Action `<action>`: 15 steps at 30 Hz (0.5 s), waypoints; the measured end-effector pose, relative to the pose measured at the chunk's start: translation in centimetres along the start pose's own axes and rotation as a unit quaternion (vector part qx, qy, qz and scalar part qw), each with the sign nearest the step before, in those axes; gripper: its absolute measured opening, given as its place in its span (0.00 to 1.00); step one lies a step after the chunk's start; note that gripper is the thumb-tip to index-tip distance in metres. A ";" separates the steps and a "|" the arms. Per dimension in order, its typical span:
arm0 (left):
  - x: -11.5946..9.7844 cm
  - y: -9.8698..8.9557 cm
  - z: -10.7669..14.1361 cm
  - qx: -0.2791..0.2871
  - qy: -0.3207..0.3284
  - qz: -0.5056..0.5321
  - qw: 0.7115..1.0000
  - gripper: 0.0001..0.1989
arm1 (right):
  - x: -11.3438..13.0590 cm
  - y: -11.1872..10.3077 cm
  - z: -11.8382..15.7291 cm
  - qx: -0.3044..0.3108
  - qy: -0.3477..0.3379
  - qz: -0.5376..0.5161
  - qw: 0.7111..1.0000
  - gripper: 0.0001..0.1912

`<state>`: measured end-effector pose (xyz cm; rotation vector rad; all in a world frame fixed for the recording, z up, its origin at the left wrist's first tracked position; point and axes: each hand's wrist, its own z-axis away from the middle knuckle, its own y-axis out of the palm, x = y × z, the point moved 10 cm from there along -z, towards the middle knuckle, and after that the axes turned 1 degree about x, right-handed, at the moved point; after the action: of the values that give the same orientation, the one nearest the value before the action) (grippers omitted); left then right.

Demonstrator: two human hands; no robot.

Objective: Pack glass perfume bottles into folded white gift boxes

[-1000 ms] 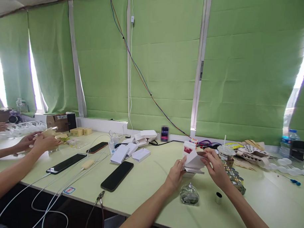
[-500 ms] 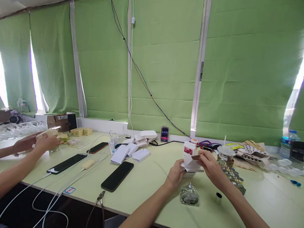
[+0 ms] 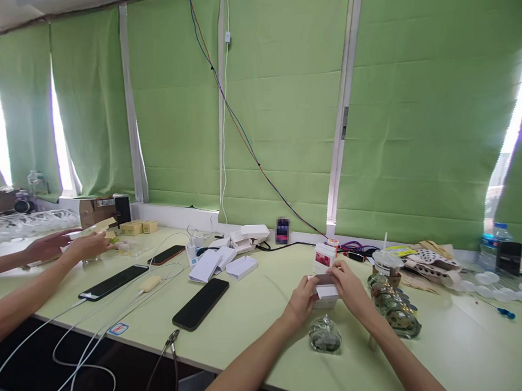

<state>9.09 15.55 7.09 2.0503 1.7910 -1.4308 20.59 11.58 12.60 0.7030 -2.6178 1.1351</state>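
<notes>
My left hand [image 3: 302, 301] is closed on the left side of a small white folded carton [image 3: 326, 292], with a grey-brown panel showing along its top. My right hand [image 3: 346, 281] grips the same carton's right side, fingers bent over its edge. Just behind it stands a white box with a red picture [image 3: 324, 256]. On the table in front of my hands is a rounded clear glass bottle [image 3: 324, 336], its narrow neck uncovered. A row of similar greenish bottles [image 3: 396, 310] lies to the right of my right forearm. That forearm mostly hides a small cylindrical cap.
Several white cartons [image 3: 207, 264] lie left of centre near a dark phone [image 3: 200, 304]. Another phone [image 3: 114, 281] and white cables lie further left. A co-worker's hands [image 3: 89, 247] handle something pale there. A plastic cup [image 3: 388, 260] stands at the right back.
My right hand has moved left, closer to my left hand. The grey-brown panel it held out to the side now lies across the carton between both hands. The co-worker's hands have shifted slightly.
</notes>
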 end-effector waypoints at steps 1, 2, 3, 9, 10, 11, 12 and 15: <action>-0.1 0.0 -0.1 0.001 0.003 -0.009 1.000 0.27 | -0.4 0.2 -0.2 -0.003 0.007 0.004 1.000 0.14; -0.1 0.0 -0.1 0.003 0.010 -0.018 1.000 0.28 | -0.8 0.2 -0.3 -0.009 0.016 0.009 1.000 0.13; -0.1 0.1 -0.1 0.007 0.017 -0.023 1.000 0.30 | -1.1 0.2 -0.5 -0.018 0.027 0.014 0.999 0.13; 1.0 0.2 -0.3 -0.006 0.012 0.027 1.000 0.35 | -1.2 -0.8 -0.3 -0.043 0.033 0.044 0.998 0.13; 1.2 0.2 -0.4 -0.010 0.003 0.033 0.999 0.35 | -0.9 -0.6 -0.1 -0.030 0.020 0.045 0.998 0.12; 1.3 0.2 -0.4 -0.011 -0.005 0.036 0.999 0.33 | -0.8 -0.3 0.0 -0.015 0.008 0.044 0.999 0.11; 1.3 0.2 -0.5 -0.012 -0.010 0.038 0.999 0.32 | -0.7 0.0 0.1 0.002 0.000 0.042 0.999 0.11; 1.0 0.1 -0.7 -0.016 -0.019 0.037 0.999 0.29 | -1.4 0.9 0.0 0.035 -0.005 0.035 0.999 0.13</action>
<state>9.41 16.70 6.75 2.0369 1.6933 -1.4016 21.35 12.54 11.54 0.6377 -2.6415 1.2517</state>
